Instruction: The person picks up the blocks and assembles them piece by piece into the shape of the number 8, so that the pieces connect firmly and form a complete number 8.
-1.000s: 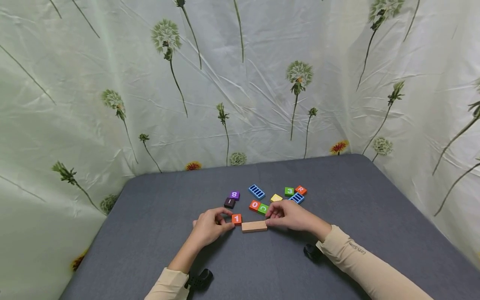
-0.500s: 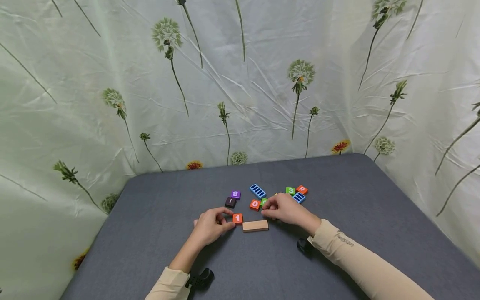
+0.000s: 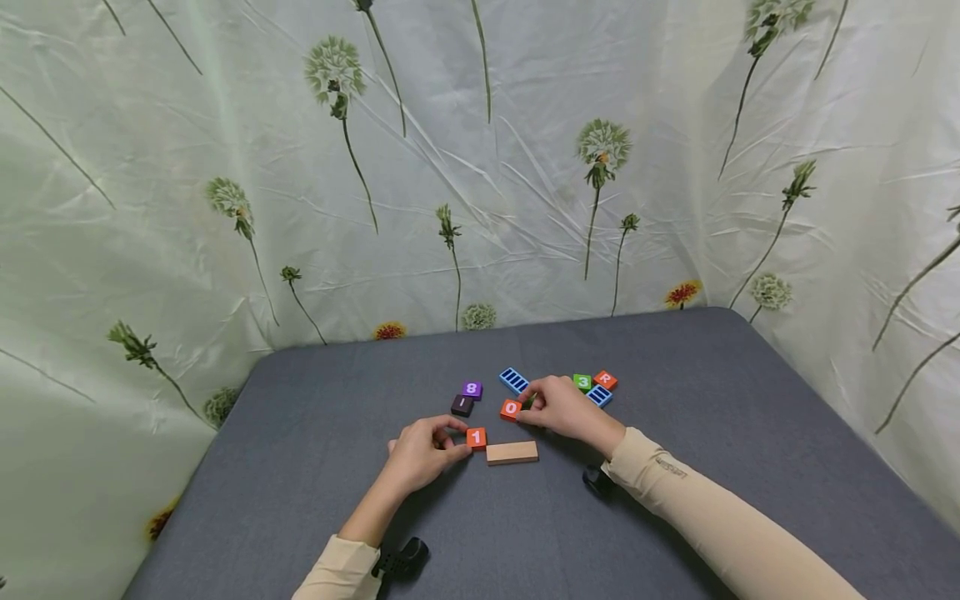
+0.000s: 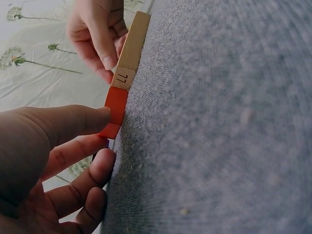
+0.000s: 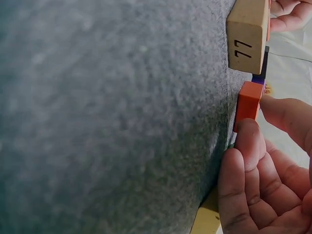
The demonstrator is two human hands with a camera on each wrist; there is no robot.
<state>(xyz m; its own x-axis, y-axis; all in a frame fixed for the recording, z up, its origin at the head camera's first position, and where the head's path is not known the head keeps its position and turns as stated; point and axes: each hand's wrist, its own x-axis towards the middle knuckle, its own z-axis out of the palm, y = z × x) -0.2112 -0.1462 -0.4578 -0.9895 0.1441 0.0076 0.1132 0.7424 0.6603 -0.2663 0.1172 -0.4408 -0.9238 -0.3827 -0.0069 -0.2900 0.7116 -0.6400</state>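
My left hand (image 3: 423, 454) pinches an orange tile marked 1 (image 3: 476, 438) between thumb and finger, flat on the table. That tile stands at the left end of a plain wooden block (image 3: 512, 452), whose end faces bear a printed 77 (image 5: 243, 48). Behind the block, my right hand (image 3: 566, 408) has thumb and fingertips on an orange tile marked 0 (image 3: 511, 409), also seen as an orange tile (image 5: 247, 105) in the right wrist view. The green C tile is mostly hidden behind the right hand. A yellow piece (image 5: 207, 214) shows below the right fingers in the right wrist view.
Farther back on the dark grey table (image 3: 300, 467) lie a purple 8 tile (image 3: 472, 389), a black tile (image 3: 462, 406), a blue barred piece (image 3: 513, 381), a green 3 tile (image 3: 582, 382), an orange R tile (image 3: 606, 380) and another blue barred piece (image 3: 599, 395). A flower-printed curtain (image 3: 525, 167) hangs behind.
My right hand has moved left and away from the wooden block's right end, past the green C tile, to the orange 0 tile. The left hand stays on the 1 tile.
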